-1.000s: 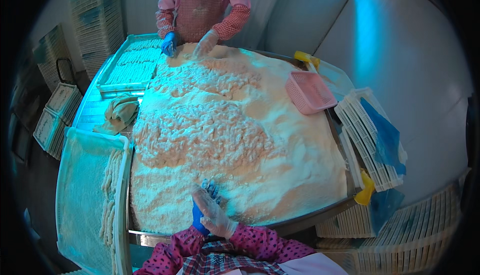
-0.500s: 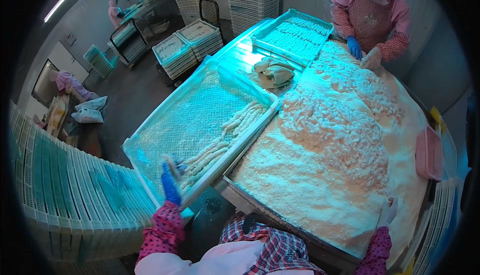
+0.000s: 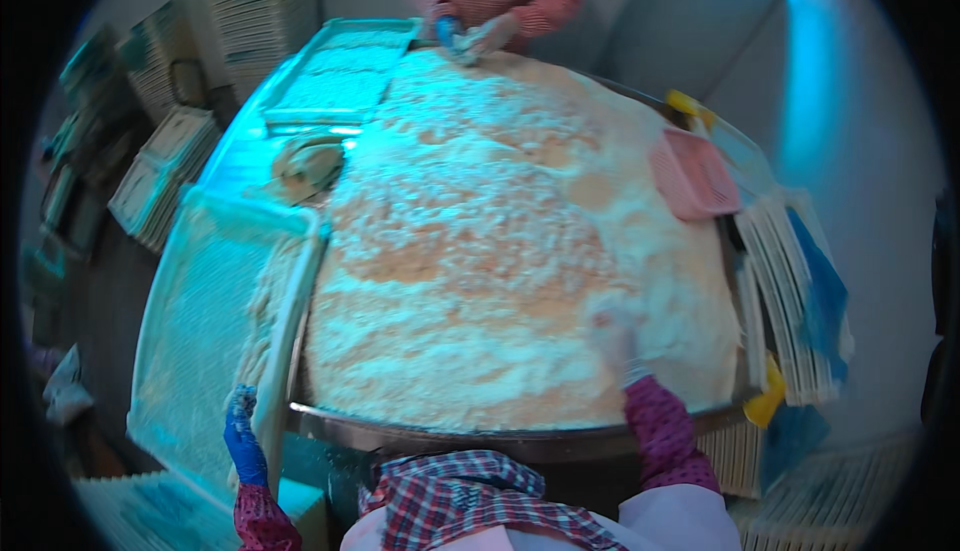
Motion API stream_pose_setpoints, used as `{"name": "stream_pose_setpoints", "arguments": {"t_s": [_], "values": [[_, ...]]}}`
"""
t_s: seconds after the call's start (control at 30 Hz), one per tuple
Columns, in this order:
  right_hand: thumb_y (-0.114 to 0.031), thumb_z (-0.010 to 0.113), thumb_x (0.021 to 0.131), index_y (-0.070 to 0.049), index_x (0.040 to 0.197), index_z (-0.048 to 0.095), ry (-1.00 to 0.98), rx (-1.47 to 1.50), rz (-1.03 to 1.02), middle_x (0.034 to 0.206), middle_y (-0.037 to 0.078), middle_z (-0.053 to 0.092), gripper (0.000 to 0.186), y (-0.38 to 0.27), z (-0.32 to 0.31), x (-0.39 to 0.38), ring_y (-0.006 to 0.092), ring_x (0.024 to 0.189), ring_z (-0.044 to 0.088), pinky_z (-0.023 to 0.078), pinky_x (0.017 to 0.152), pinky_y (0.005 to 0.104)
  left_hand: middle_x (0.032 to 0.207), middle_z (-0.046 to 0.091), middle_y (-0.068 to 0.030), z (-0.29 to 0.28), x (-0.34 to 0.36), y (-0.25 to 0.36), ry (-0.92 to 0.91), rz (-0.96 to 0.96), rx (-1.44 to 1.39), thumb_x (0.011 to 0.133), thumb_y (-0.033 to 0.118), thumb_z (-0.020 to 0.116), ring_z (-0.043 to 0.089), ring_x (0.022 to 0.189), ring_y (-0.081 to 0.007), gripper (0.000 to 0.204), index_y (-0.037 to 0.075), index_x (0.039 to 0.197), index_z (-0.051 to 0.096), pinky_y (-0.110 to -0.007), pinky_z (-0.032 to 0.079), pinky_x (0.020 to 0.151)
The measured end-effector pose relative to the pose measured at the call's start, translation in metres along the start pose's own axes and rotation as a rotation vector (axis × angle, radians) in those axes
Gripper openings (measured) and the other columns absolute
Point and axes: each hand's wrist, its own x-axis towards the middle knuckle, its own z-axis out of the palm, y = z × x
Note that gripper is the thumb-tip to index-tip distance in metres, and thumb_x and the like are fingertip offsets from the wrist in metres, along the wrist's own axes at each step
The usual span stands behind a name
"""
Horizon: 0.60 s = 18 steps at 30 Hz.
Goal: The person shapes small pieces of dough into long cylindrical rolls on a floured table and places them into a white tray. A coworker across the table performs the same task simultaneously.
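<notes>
My left hand (image 3: 244, 436), in a blue glove with powder on the fingers, is at the near right edge of a mesh tray (image 3: 185, 351). Its fingers point forward and look stretched out, with nothing visible in them. Along the tray's right side lies a row of pale, powder-coated strips (image 3: 262, 311). Over the near right part of the powder-covered table (image 3: 430, 381) is my right hand (image 3: 615, 339) in a pale glove, smeared by motion; whether it holds anything cannot be made out. Beyond it spreads a heap of small coated pieces (image 3: 480, 221).
Across the table a person's gloved hands (image 3: 478, 41) are close together over the powder. A filled tray (image 3: 340, 76) and a bunched cloth (image 3: 308, 166) sit at the far left. On the right are a pink basket (image 3: 695, 176) and stacked trays (image 3: 785, 291).
The view has swung to the right. My right hand has moved from the table's near right corner inward over the powder. My left hand has come to the tray's right edge.
</notes>
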Motion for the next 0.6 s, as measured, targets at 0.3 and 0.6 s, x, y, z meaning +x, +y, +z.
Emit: {"name": "stream_pose_setpoints", "arguments": {"t_s": [0.3,0.6], "values": [[-0.031,0.076,0.064,-0.005,0.119,0.048,-0.326,-0.110,0.002,0.113,0.021,0.054,0.067,-0.043,0.021,-0.033,0.0355,0.107,0.050,0.039,0.093,0.0428,0.131,0.044,-0.0188,0.258,-0.040,0.053,-0.951,0.742,0.648,0.069,0.029,0.074,0.047,0.113,-0.0369,0.078,0.005,0.134,0.037,-0.043,0.039,0.095],[-0.016,0.070,0.068,-0.005,0.099,0.058,0.124,-0.309,0.238,0.095,0.015,0.061,0.035,0.093,-0.023,0.033,0.0316,0.093,0.057,0.045,0.082,0.0385,0.116,0.054,-0.0141,0.402,-0.069,0.026,-1.074,0.675,0.602,0.070,0.017,0.069,0.051,0.107,-0.0352,0.052,0.009,0.119,0.052,-0.041,0.044,0.089]]}}
